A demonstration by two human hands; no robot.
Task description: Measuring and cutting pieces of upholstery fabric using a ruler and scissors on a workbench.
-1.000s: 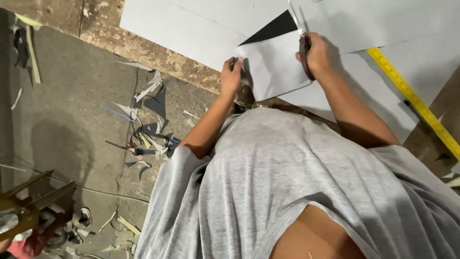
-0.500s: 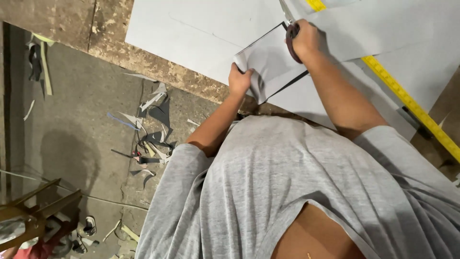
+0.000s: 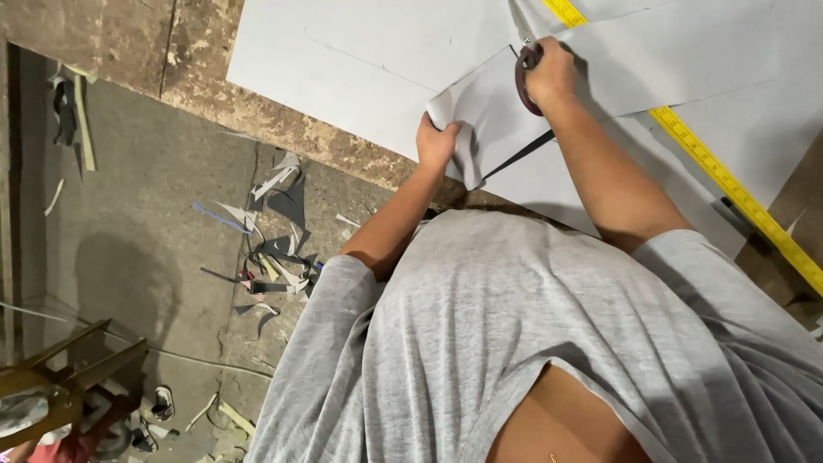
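Note:
A large pale grey sheet [image 3: 360, 60] lies on a worn wooden table [image 3: 171, 34]. My left hand [image 3: 439, 141] grips the curled lower edge of a cut flap of the sheet [image 3: 484, 111] and holds it up. My right hand [image 3: 549, 75] is closed on the dark red handles of a pair of scissors [image 3: 523, 73], whose blades point away from me into the sheet near the top edge of the view. A dark slit [image 3: 519, 154] shows where the sheet has been cut, below the flap.
A yellow measuring tape [image 3: 729, 184] runs diagonally across the sheet on the right. Off the table's left edge, the concrete floor [image 3: 129, 240] holds several grey offcuts [image 3: 274, 249]. A wooden stool [image 3: 51, 377] stands at the bottom left. My grey shirt fills the foreground.
The view has shifted, and both hands have moved further along the sheet. The cut is longer, and the flap in my left hand is lifted and curled more.

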